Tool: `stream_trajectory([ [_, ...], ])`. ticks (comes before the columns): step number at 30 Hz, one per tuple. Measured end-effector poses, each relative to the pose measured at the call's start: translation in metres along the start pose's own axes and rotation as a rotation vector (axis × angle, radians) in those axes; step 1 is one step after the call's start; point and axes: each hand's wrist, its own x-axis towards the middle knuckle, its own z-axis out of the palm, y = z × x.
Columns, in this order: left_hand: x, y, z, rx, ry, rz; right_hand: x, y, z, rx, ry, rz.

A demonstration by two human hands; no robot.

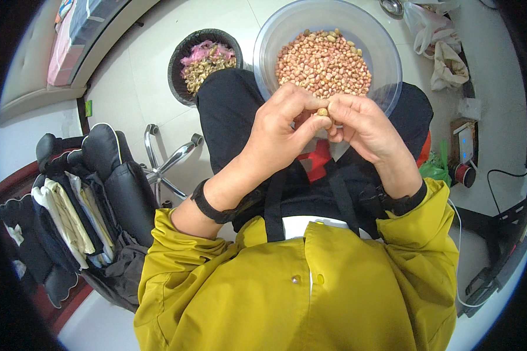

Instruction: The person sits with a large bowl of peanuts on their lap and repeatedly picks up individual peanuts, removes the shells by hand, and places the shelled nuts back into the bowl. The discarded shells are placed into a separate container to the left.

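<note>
My left hand [285, 120] and my right hand [360, 125] meet over the near rim of a translucent plastic tub [388, 52]. Between the fingertips is a small tan peanut in its shell [322, 112], pinched by my left thumb and finger, with my right fingertips touching close beside it. Many shelled pinkish peanut kernels [323, 63] lie in the tub, with several unshelled peanuts [331, 38] at their far side. To the left of the tub is a black-lined bin [174, 72] holding empty peanut shells [206, 70] and pink material. My right hand's hold on the peanut is partly hidden.
A chrome chair base [158, 169] stands at the left, near a black padded chair with folded clothes [61, 215]. Plastic bags [426, 30] lie at the upper right. A green bag [435, 169], a white device [465, 142] and cables are on the right.
</note>
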Motion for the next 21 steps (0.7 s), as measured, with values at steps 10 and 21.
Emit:
stream_trajectory([
  [10, 0.006, 0.000, 0.000, 0.280, -0.080, 0.094, 0.000, 0.003, 0.002, -0.196, 0.075, -0.044],
  [21, 0.007, -0.011, 0.000, 0.152, -0.062, -0.008, 0.003, 0.008, -0.003, 0.048, 0.073, -0.047],
])
